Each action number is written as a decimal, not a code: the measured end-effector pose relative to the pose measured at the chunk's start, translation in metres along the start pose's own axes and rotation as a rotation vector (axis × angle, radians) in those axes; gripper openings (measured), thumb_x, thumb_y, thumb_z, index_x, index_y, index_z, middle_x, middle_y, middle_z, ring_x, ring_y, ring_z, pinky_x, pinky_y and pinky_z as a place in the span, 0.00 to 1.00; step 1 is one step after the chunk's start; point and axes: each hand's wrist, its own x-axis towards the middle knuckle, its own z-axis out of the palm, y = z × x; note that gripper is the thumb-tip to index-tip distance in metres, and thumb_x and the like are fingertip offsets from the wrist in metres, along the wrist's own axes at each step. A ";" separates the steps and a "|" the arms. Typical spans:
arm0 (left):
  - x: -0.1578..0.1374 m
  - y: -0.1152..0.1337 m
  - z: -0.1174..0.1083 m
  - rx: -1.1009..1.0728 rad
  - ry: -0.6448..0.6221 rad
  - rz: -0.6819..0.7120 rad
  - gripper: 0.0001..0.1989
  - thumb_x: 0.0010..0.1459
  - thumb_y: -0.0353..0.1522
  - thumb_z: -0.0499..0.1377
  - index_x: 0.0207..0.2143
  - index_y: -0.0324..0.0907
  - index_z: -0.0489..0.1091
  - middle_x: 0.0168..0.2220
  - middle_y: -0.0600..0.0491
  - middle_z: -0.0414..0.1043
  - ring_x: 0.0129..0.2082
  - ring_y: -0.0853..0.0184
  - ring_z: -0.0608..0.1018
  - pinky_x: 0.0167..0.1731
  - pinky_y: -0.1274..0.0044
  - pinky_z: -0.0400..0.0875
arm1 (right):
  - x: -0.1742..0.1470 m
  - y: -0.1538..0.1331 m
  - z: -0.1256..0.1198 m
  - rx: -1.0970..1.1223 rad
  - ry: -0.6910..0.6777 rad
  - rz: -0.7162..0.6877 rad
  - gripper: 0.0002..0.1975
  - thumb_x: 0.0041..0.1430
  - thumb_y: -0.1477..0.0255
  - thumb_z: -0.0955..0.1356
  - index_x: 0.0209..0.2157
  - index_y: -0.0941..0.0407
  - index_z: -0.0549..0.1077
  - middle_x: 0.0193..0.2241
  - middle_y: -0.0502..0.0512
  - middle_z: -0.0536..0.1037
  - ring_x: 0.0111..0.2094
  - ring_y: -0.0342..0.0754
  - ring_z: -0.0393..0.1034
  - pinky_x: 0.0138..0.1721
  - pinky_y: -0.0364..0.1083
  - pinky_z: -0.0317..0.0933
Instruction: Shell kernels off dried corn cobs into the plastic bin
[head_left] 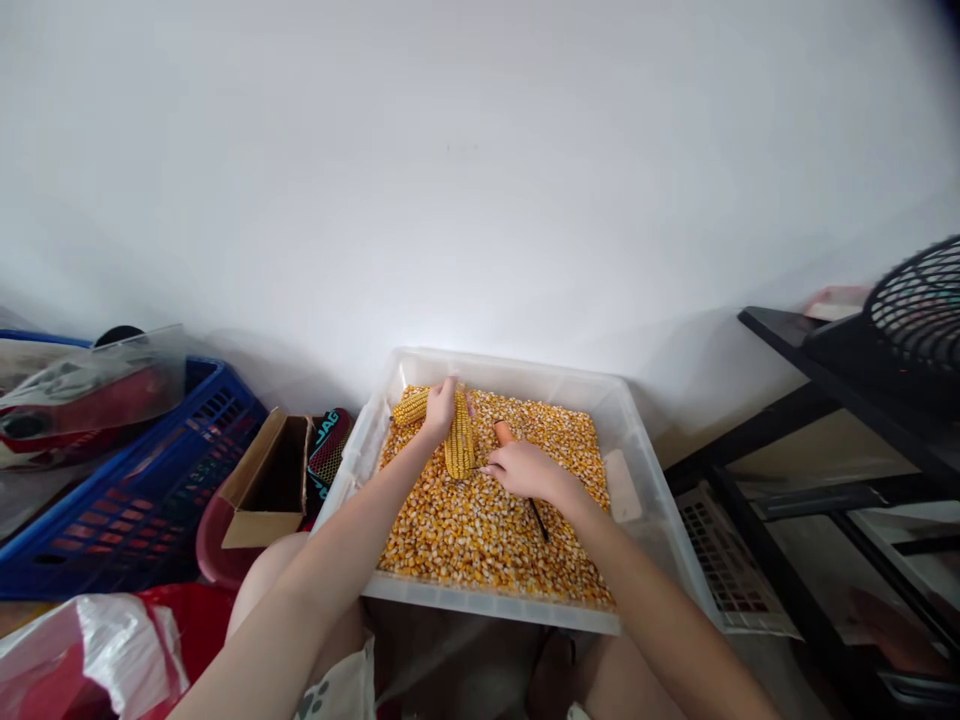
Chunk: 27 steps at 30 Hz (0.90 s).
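Note:
My left hand (441, 405) is closed around the upper part of a yellow ear of corn (460, 445), which points down toward me over the loose kernels. A second ear of corn (411, 407) lies just left of that hand on the kernels. My right hand (521, 468) is closed on a tool with an orange handle (503, 432); its thin tip is close to the lower end of the held ear, and whether they touch is unclear. A thin black piece (538, 520) shows below the right hand. Loose corn kernels (480, 540) fill the bottom of a translucent plastic bin (517, 368).
On the left are a blue plastic basket (142, 510) with bagged items, an open cardboard box (262, 525) and a red and white plastic bag (127, 640). To the right, a black metal rack (795, 345) stands beside a pale slatted basket (727, 560). A white wall (480, 200) rises behind the bin.

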 end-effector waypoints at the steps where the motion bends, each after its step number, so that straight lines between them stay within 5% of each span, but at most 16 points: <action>1: 0.004 -0.001 -0.005 -0.046 0.039 -0.024 0.20 0.54 0.46 0.52 0.20 0.40 0.63 0.12 0.53 0.63 0.15 0.66 0.70 0.17 0.77 0.64 | 0.000 0.000 0.000 -0.001 0.016 0.005 0.19 0.65 0.64 0.58 0.37 0.57 0.77 0.34 0.61 0.78 0.37 0.51 0.72 0.37 0.44 0.60; 12: 0.011 -0.005 -0.016 -0.184 0.138 -0.139 0.16 0.55 0.42 0.50 0.23 0.41 0.66 0.15 0.50 0.66 0.20 0.62 0.75 0.20 0.76 0.69 | 0.002 -0.005 0.003 -0.040 0.061 0.018 0.18 0.64 0.66 0.58 0.37 0.59 0.76 0.33 0.62 0.78 0.38 0.52 0.72 0.38 0.45 0.61; 27: 0.009 -0.007 -0.009 -0.127 0.128 -0.098 0.17 0.54 0.44 0.52 0.21 0.41 0.64 0.13 0.52 0.63 0.19 0.63 0.74 0.20 0.75 0.68 | 0.004 -0.021 0.005 -0.071 0.040 0.043 0.18 0.63 0.71 0.58 0.37 0.62 0.78 0.34 0.67 0.78 0.39 0.54 0.73 0.43 0.47 0.60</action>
